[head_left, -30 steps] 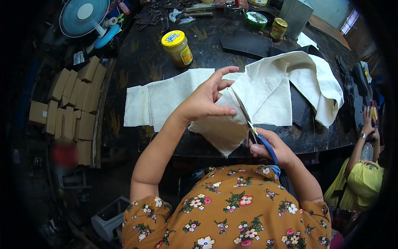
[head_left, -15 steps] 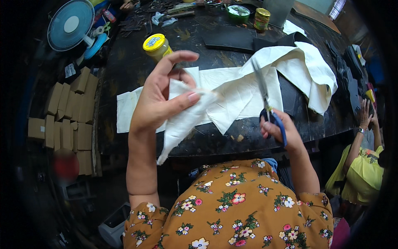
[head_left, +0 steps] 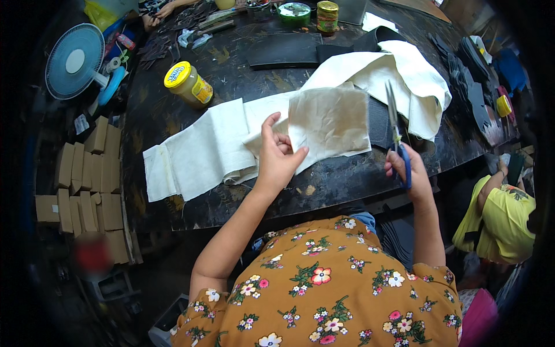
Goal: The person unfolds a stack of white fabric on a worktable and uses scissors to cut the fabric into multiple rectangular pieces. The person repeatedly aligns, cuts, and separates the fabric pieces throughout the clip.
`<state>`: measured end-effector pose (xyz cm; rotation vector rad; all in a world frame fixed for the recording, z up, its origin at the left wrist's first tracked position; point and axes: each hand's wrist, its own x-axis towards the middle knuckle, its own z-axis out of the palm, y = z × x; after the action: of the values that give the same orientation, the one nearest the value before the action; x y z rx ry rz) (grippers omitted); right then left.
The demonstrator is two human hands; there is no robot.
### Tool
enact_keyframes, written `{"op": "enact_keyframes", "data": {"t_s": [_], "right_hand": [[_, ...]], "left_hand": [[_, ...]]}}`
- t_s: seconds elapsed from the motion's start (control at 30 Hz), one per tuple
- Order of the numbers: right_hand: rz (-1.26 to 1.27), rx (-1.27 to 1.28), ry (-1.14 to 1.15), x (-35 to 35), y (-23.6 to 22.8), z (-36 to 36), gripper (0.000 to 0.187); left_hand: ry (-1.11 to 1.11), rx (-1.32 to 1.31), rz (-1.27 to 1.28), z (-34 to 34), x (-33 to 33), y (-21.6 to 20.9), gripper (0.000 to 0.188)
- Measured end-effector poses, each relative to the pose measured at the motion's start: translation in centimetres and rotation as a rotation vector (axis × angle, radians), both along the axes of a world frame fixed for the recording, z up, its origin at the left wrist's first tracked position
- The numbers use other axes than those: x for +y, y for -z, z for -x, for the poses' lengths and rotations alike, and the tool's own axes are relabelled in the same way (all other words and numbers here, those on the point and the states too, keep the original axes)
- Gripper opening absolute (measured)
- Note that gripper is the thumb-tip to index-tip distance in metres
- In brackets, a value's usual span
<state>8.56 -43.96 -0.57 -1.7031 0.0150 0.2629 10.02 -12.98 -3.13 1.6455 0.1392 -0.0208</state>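
Note:
My left hand [head_left: 277, 159] pinches the near left edge of an off-white cloth [head_left: 329, 121] between thumb and fingers. The cloth's upper part stands raised over other white fabric. To its right, my right hand [head_left: 411, 176] grips a pair of scissors [head_left: 395, 124] by the blue handles, blades pointing away from me and apart from the cloth. Their blades look nearly together. Strips of white fabric [head_left: 199, 144] lie on the dark table to the left of my left hand. A longer white cloth [head_left: 425, 81] lies bunched behind the scissors.
A yellow-lidded jar [head_left: 189, 85] stands on the scuffed black table [head_left: 243, 202]. Black sheets [head_left: 286, 49] lie farther back, near a green tub [head_left: 294, 14] and a second jar [head_left: 327, 16]. Cardboard boxes [head_left: 87, 179] and a fan [head_left: 75, 61] are at left; a person in yellow [head_left: 506, 220] is at right.
My left hand has moved right and away from me, and the cloth piece it held bunched up now spreads over the fabric. The scissors have moved slightly right. My view has shifted.

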Motion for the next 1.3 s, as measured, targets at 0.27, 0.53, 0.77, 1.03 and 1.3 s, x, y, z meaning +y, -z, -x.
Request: {"op": "enact_keyframes", "data": {"t_s": [0.27,0.53,0.77,1.03,1.3], "right_hand": [[-0.128,0.018,0.066,-0.4,1.1,0.7,0.026],[-0.138,0.075,0.074,-0.6,1.2,1.3,0.025],[0.904,-0.289,0.057,-1.0,-0.4,-1.0,0.035],[1.023,-0.265,0.126,-2.8,0.6,-0.7,0.039],[1.027,-0.228,0.130,-3.8,1.0,-0.4,0.045]], "left_hand": [[0.300,-0.083,0.015,-4.3,2.8,0.4,0.069],[0.259,-0.182,0.025,-1.9,3.6,0.9,0.079],[0.147,-0.242,-0.112,-3.2,0.2,-0.5,0.080],[0.377,-0.905,-0.662,0.1,-1.3,-5.2,0.060],[0.872,-0.823,-0.801,5.5,-4.2,-0.9,0.053]]}}
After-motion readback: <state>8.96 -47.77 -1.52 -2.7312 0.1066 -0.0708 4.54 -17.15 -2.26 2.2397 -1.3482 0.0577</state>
